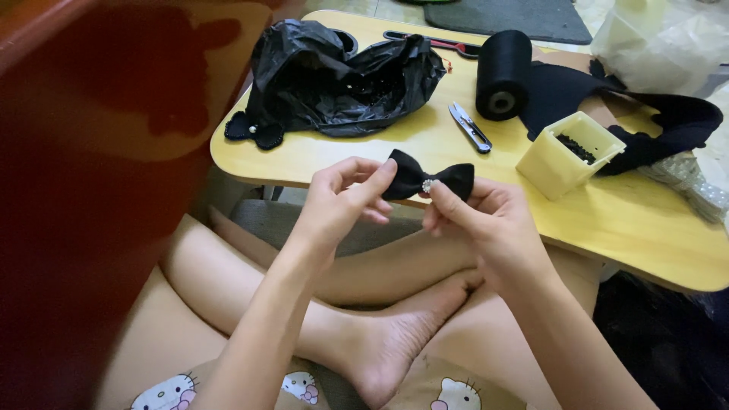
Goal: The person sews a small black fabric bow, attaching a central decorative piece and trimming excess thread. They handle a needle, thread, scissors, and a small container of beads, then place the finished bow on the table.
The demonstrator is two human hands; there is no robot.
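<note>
Setting: low yellow wooden table [456, 152] over the crossed legs of a seated person, with a dark red surface [76, 190] filling the left side.
Table load: crumpled black plastic bag [342, 76] at the far left, roll of black ribbon [503, 74] standing near the far edge, black fabric pieces [653, 121] trailing to the right, pale yellow square box [569, 152] of small dark bits, thread snips [471, 127] lying flat between bag and roll.
Bow: small black fabric bow [429, 178] with a sparkling centre stone, held in the air just in front of the table's near edge, above the lap.
Left hand: left hand [342, 193] has thumb and fingers pinched together on the bow's left wing.
Right hand: right hand [474, 209] is closed on the right wing and centre from below, its thumb tip touching the stone.
Step, as judged: looks like seating or checking the centre stone on a nearly finished bow.
Next move, as judged: calls for steady pressure on the stone while the left pinch keeps the bow level.
Edges: near table edge sits just behind the hands; the box corner is near the right hand.
Open room: bare tabletop lies between snips and box; free space above the lap.
</note>
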